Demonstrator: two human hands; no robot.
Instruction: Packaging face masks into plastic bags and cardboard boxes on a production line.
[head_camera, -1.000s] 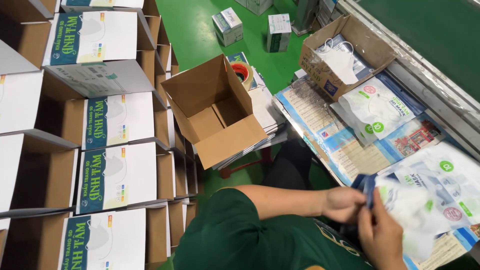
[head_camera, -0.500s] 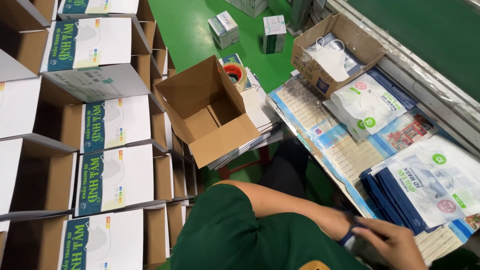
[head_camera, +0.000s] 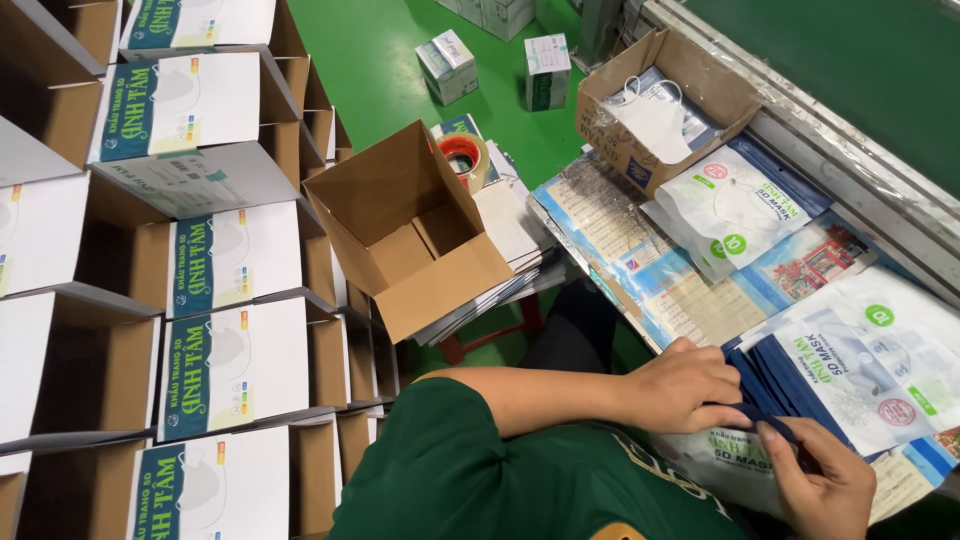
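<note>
Two hands show at the lower right — the left hand (head_camera: 685, 385) and the right hand (head_camera: 825, 485). One open brown carton (head_camera: 400, 230) sits empty at the centre, and one smaller open box (head_camera: 660, 105) holds masks on the bench (head_camera: 620, 240). One roll of tape (head_camera: 463, 157) lies behind the carton. Two small printed boxes (head_camera: 447, 66) (head_camera: 547, 70) stand on the green floor (head_camera: 370, 70). White mask packets — at least three: one (head_camera: 735, 215), another (head_camera: 870, 365), a third (head_camera: 725, 460) between the hands. The stacked white-and-teal cartons (head_camera: 215, 360) on the left run past the frame edge, too many to count surely.

Both hands (head_camera: 690, 385) on dark blue mask packets (head_camera: 775, 375) beside open carton (head_camera: 405, 225)
</note>
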